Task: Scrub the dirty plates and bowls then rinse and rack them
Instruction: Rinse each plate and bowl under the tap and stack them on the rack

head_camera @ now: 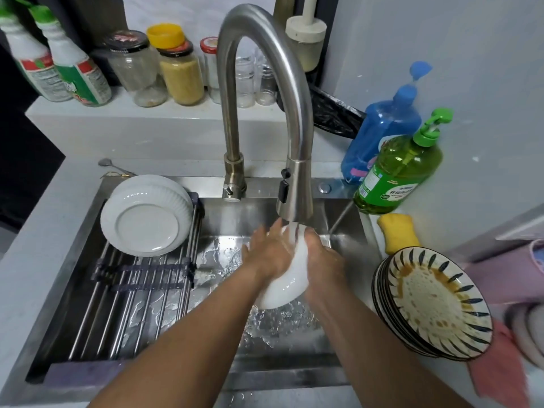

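Observation:
A white bowl [287,285] is held tilted under the running faucet [294,198], over the steel sink [347,234]. My left hand [270,254] lies on the bowl's left side with its fingers up toward the spout. My right hand [322,260] grips the right side, fingers curled round the rim. Water splashes off below the bowl. White ribbed bowls [147,213] sit upside down on the roll-up rack [132,290] at the left. A stack of dirty striped plates [435,301] with brown residue waits on the counter at the right.
A yellow sponge [397,232] lies beside a green soap bottle [397,172] and a blue bottle [379,134]. Jars and spray bottles line the ledge behind the sink. A pink cloth [500,369] lies under the plate stack. A spoon [114,167] rests behind the rack.

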